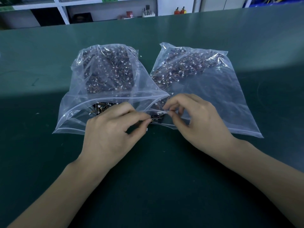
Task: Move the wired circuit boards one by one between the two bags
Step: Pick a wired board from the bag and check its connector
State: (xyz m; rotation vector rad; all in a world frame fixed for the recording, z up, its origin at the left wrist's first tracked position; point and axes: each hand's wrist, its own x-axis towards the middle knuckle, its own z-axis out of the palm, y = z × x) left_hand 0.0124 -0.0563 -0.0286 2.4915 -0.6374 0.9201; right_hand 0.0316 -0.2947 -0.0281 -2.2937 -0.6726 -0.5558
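Small dark wired circuit board sits between the mouths of two clear plastic zip bags, pinched by the left hand and the right hand, fingers curled on it and its wires. Left bag and right bag lie touching, mid-worktop. The dark green worktop runs open toward its near edge and both sides.

Dark green table, white shelving behind, two orange bottles, red container
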